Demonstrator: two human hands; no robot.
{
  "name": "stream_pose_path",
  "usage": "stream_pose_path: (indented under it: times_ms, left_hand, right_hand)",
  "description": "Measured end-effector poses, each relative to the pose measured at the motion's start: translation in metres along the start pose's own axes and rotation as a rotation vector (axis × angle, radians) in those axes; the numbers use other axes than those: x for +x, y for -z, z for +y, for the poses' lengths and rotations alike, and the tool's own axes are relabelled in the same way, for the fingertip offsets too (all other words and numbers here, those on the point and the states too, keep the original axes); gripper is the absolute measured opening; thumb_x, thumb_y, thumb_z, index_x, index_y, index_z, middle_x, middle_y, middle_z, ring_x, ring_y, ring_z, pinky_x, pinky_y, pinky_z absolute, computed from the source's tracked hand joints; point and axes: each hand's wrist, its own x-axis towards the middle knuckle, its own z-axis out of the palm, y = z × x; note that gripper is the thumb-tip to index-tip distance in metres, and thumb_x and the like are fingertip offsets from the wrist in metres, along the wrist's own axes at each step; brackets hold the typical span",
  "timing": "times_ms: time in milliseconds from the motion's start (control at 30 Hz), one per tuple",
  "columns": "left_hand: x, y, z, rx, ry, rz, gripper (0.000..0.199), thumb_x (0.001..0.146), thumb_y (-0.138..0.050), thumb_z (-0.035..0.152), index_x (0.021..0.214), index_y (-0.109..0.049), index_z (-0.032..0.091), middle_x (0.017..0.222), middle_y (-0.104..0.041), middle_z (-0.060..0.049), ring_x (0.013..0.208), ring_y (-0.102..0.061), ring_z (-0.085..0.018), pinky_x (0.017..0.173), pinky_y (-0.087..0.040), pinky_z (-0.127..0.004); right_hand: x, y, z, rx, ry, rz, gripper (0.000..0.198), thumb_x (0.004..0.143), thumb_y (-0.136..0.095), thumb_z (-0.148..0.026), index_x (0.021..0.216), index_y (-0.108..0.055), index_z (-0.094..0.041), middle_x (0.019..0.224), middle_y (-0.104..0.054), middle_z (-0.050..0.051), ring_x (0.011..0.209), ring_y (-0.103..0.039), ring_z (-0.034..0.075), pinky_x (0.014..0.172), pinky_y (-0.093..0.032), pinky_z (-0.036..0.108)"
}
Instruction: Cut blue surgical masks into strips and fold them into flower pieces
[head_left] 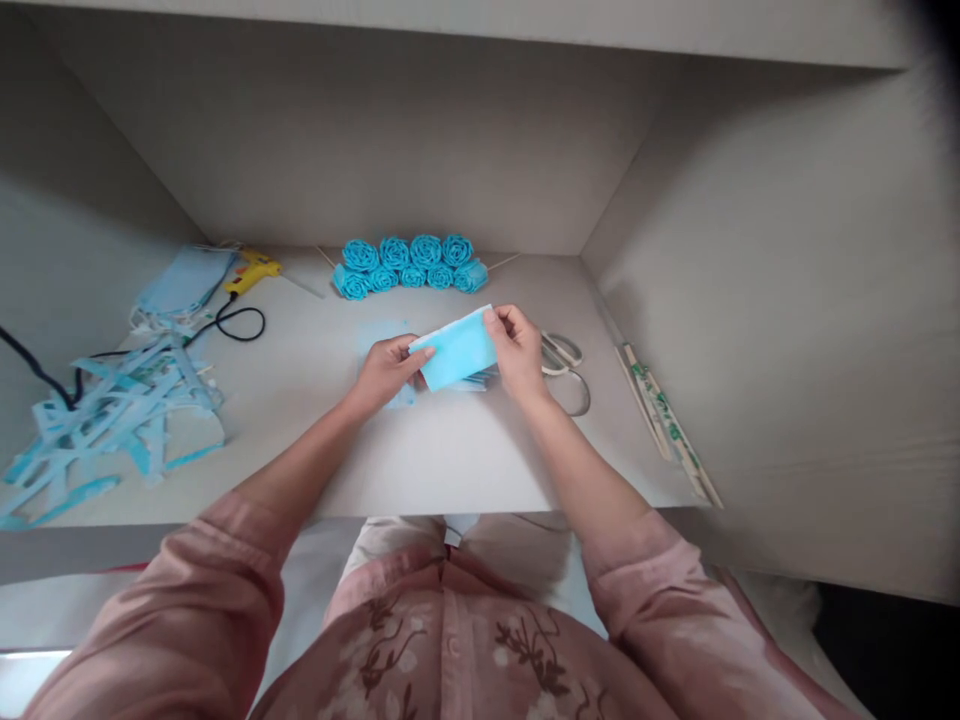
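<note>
A light blue rectangular sheet (pixel 461 352), with a white strip along its upper edge, is held up over the table between both hands. My left hand (pixel 391 372) pinches its left end, thumb on the front face. At the upper right corner, my right hand (pixel 517 345) grips it between thumb and fingers. Behind and below the sheet, partly hidden, lie more blue pieces (pixel 474 382) on the table. Just right of my right hand is a pair of scissors (pixel 562 355) with pale handles, its blades hidden.
Several blue rosettes (pixel 412 275) stand in two rows at the back. To the left are a yellow glue gun (pixel 255 270) with a black cord, a stack of face masks (pixel 184 280) and a heap of blue-white strips (pixel 127 400). Thin sticks (pixel 667 420) lie along the right wall.
</note>
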Motion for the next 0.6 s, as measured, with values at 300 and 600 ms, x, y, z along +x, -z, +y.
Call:
stream_pose_path:
  times_ms: [300, 600]
  left_hand:
    - [0.0002, 0.0007, -0.001, 0.034, -0.018, 0.037, 0.043, 0.073, -0.069, 0.056, 0.061, -0.065, 0.015, 0.047, -0.054, 0.002, 0.044, -0.044, -0.008, 0.046, -0.034, -0.022]
    - [0.0051, 0.0007, -0.0081, -0.286, 0.1, 0.037, 0.048, 0.06, -0.082, 0.056, 0.079, -0.072, 0.013, 0.065, -0.066, -0.002, 0.056, -0.062, -0.013, 0.057, -0.052, -0.027]
  right_hand:
    - [-0.0006, 0.0016, 0.0015, -0.015, 0.028, 0.015, 0.031, 0.089, -0.055, -0.05, 0.078, -0.055, -0.021, 0.07, -0.05, -0.003, 0.067, -0.044, 0.012, 0.063, -0.036, 0.024]
    - [-0.0019, -0.0004, -0.0041, -0.009, 0.052, 0.051, 0.028, 0.087, -0.058, -0.047, 0.079, -0.058, -0.02, 0.067, -0.05, -0.004, 0.063, -0.044, 0.011, 0.062, -0.037, 0.024]
